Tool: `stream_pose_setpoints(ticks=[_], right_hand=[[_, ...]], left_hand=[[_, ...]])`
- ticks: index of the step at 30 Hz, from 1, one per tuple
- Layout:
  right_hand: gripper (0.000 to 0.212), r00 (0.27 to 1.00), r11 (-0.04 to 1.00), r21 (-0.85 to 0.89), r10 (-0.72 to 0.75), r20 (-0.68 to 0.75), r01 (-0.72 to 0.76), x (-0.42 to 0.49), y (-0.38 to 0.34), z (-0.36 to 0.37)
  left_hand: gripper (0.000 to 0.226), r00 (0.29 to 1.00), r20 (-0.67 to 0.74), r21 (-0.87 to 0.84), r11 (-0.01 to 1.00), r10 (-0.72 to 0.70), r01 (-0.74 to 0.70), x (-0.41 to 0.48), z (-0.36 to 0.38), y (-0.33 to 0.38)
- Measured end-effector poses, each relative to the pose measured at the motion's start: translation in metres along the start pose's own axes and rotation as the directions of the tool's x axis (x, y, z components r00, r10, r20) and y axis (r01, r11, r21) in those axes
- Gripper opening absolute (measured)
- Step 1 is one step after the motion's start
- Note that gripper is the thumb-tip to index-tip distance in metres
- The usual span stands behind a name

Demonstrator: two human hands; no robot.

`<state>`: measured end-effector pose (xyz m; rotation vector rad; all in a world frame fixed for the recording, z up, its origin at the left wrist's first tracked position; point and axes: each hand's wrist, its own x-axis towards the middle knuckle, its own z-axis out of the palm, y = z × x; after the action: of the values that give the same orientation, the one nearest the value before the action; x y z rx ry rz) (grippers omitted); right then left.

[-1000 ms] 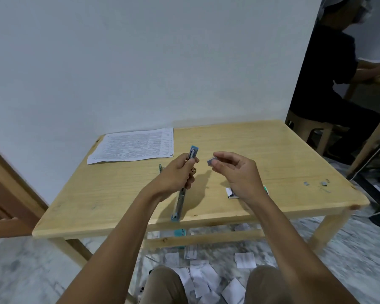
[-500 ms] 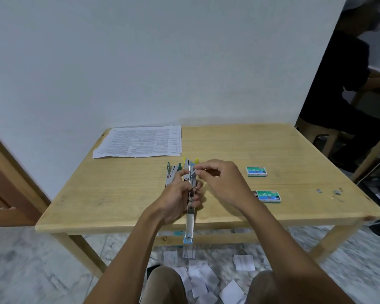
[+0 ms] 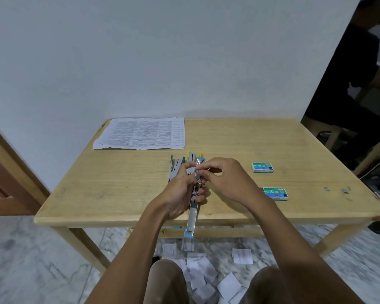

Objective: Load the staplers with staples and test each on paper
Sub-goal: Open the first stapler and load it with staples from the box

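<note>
A: Table point(image 3: 250, 139)?
B: Pale wood, matt, grain shows. Smooth, exc. a few dark marks.
A: Stapler point(image 3: 193, 212)?
B: Bright metal, shiny, w/ light-blue plastic caps at both ends. Other staplers point(image 3: 173, 166): grey metal, green & yellow plastic bits.
A: Sheets point(image 3: 140, 133)?
B: Matt white paper, printed. Scraps point(image 3: 241, 256) below look like the same paper.
A: Boxes?
B: Far staple box point(image 3: 262, 167) & near staple box point(image 3: 275, 193): thin card, green print, slight sheen.
A: Floor point(image 3: 31, 260), wall point(image 3: 162, 51)?
B: Floor looks like smooth grey-veined stone. Wall: matt paint, even. Door frame point(image 3: 13, 172): darker wood, reddish-brown.
</note>
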<state>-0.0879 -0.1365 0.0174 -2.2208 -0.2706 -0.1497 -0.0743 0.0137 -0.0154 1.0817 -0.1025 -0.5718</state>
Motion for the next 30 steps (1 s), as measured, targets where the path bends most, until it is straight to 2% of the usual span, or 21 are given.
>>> stream_pose_setpoints(ticks=[4,10,14,19,26,30], right_hand=[[0.017,1.000,0.998,-0.063,-0.009,0.004,0.010,0.002,-0.002,-0.001],[0.016,1.000,0.999,-0.046,0.004,0.006,-0.004,0.001,-0.004,-0.004],[0.016,1.000,0.999,0.038,0.014,-0.020,-0.013,0.000,-0.007,-0.007],[0.017,1.000,0.998,-0.068,0.016,0.009,-0.015,0.002,-0.005,-0.005],[0.020,0.998,0.962,-0.265,-0.067,-0.008,0.063,0.003,0.003,0.005],[0.023,0.995,0.985,-0.170,-0.056,-0.083,0.042,-0.001,0.004,0.010]], left_hand=[[0.053,1.000,0.008,-0.001,1.000,-0.003,0.004,0.001,-0.001,0.000],[0.053,1.000,0.012,-0.001,1.000,0.010,-0.010,0.001,-0.001,0.000],[0.052,1.000,0.015,-0.017,1.000,0.008,-0.007,0.001,-0.001,0.000],[0.053,1.000,0.021,-0.011,1.000,0.007,-0.007,0.002,-0.002,0.000],[0.049,1.000,0.025,-0.009,1.000,-0.004,0.004,0.001,-0.002,0.000],[0.051,1.000,0.028,0.003,1.000,-0.010,0.010,0.001,-0.002,0.000]])
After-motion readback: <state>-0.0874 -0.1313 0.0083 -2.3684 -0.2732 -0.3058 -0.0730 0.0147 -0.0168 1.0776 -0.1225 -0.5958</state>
